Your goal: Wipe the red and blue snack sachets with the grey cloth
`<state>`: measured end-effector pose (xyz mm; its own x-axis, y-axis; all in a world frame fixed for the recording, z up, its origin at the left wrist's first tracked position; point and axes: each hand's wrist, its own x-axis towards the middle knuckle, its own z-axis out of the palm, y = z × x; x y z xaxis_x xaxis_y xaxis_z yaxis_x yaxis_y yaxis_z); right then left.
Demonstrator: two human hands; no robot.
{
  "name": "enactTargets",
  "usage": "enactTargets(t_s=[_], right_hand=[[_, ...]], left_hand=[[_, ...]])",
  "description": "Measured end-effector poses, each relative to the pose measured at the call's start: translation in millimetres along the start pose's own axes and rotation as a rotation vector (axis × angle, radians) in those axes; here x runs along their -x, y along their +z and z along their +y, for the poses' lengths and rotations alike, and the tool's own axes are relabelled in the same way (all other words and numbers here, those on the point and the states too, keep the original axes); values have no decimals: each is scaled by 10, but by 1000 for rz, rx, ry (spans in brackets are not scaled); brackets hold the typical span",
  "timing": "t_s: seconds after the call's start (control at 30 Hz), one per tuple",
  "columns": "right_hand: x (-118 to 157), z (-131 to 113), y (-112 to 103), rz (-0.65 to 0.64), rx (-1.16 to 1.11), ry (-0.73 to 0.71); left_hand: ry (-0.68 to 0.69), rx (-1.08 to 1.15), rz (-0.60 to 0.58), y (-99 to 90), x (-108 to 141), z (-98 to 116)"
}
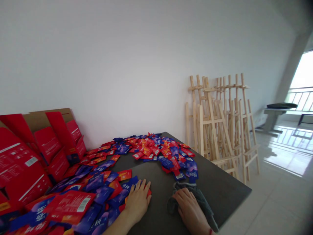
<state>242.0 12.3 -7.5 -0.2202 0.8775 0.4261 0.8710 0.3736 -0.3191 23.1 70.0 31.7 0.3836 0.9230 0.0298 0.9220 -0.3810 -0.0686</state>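
Over at the left of the frame, red cardboard boxes stand folded open against the wall; their insides are out of sight, so I can't call what they hold. In front of them, a big spread of red and blue foil packets covers the left side and far end of the dark table, curving around a bare patch toward the top corner. Bottom centre, the left hand lies flat at the edge of the pile, fingers apart, resting on the packets and clamped on none; that open palm is a good, gentle way to keep loose packets from skating. Just to the right, the right hand sits on a crumpled grey cloth, fingers close together and curved over it, pressing rather than pinching. Far right, wooden easels stand against the wall, and a bright window shows behind a railing.
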Motion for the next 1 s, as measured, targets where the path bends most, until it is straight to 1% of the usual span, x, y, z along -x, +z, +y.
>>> enactTargets(t_s=[0.1, 0.27, 0.33, 0.37, 0.43, 0.53, 0.67, 0.73, 0.8, 0.87, 0.93, 1.0], right_hand=[[-1, -1, -4, 7, 13, -8], [-14, -10, -7, -11, -22, -4], [-18, -11, 3, -9, -43, 6], [-18, -11, 11, -7, -51, 12], [-15, -12, 29, -2, -57, 26], [-4, -13, 52, 15, -62, 35], [12, -15, 54, 41, -80, 40], [13, -15, 48, 47, -89, 43], [11, -11, 46, 45, -95, 39], [8, -5, 51, 42, -91, 39], [8, 1, 60, 37, -82, 42], [10, 5, 67, 34, -74, 54]], left_hand=[[4, -18, -30, 11, 11, -133], [-41, -73, -86, -32, 171, -414], [-78, -79, -107, -85, 159, -449], [-89, -79, -98, -118, 120, -433], [-79, -72, -34, -182, -26, -331], [11, -44, 83, -228, -396, -42], [145, 10, 158, -151, -959, 366], [179, 33, 178, -82, -1154, 499], [207, 47, 183, -23, -1256, 570], [236, 51, 184, 12, -1277, 587], [261, 49, 177, 29, -1234, 569], [274, 44, 154, 44, -1134, 538]])
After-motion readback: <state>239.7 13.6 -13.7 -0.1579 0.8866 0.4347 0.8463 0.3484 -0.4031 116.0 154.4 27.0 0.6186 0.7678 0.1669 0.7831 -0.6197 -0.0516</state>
